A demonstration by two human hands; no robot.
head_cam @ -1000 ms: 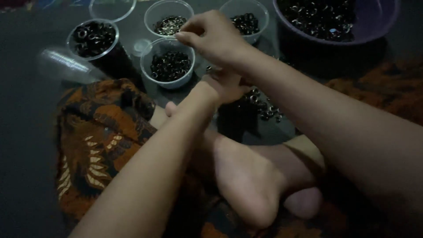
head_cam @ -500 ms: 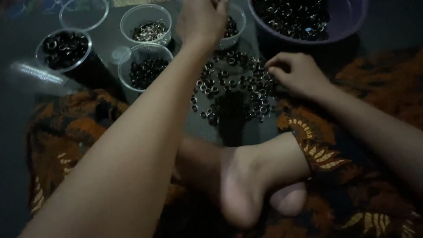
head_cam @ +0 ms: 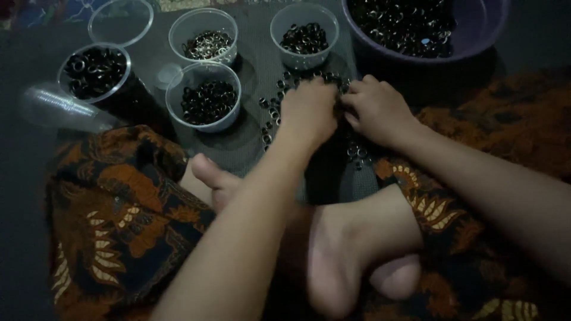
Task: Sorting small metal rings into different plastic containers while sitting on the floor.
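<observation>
A loose pile of small dark rings [head_cam: 270, 116] lies on a dark mat [head_cam: 250, 148] in front of my crossed legs. My left hand [head_cam: 308, 110] rests knuckles-up on the pile, with its fingers bent down into the rings. My right hand [head_cam: 380, 108] lies right beside it, touching it, fingertips also down among the rings. The fingertips of both hands are hidden, so I cannot see what they hold. A clear cup of dark rings [head_cam: 304, 37] stands just beyond both hands.
A purple bowl [head_cam: 482, 44] full of rings sits at the back right. Three more clear cups hold rings: black [head_cam: 95, 71], small dark [head_cam: 205, 98], silvery [head_cam: 202, 37]. An empty clear cup [head_cam: 122, 21] and a lying cup stack [head_cam: 59, 110] are at left. Patterned cloth [head_cam: 119, 226] covers my legs.
My right hand drew back from the cups to the pile. My left hand reached out to the far cup, then came back down onto the pile beside the right.
</observation>
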